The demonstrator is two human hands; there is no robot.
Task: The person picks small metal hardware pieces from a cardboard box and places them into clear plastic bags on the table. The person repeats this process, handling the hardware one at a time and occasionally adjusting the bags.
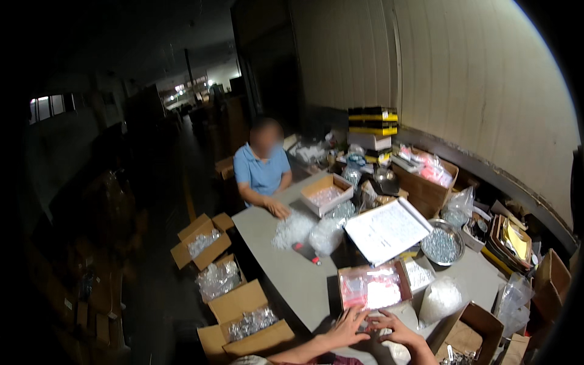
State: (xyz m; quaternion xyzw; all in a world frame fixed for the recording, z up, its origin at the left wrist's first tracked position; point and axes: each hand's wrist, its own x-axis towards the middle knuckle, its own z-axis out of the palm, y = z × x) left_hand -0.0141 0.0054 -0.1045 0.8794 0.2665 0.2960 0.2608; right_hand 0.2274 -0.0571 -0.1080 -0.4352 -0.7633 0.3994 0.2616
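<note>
My left hand (pixel 344 329) is at the near edge of the table, its fingers apart and reaching toward an open cardboard box (pixel 406 281) of clear plastic bags with red edges (pixel 374 286). Close beside it on the right, my right hand (pixel 395 330) has its fingers spread and slightly bent over the tabletop. I make out no object held in either hand; the small area between the fingertips is partly hidden. Just right of my right hand stands a clear plastic bag (pixel 442 299) full of small whitish pieces.
A person (pixel 263 165) across the table touches a pile of clear small pieces (pixel 294 229). A white sheet on a board (pixel 388 230) and a metal bowl of small metal parts (pixel 443 246) lie to the right. Open cartons (pixel 240 301) line the table's left side.
</note>
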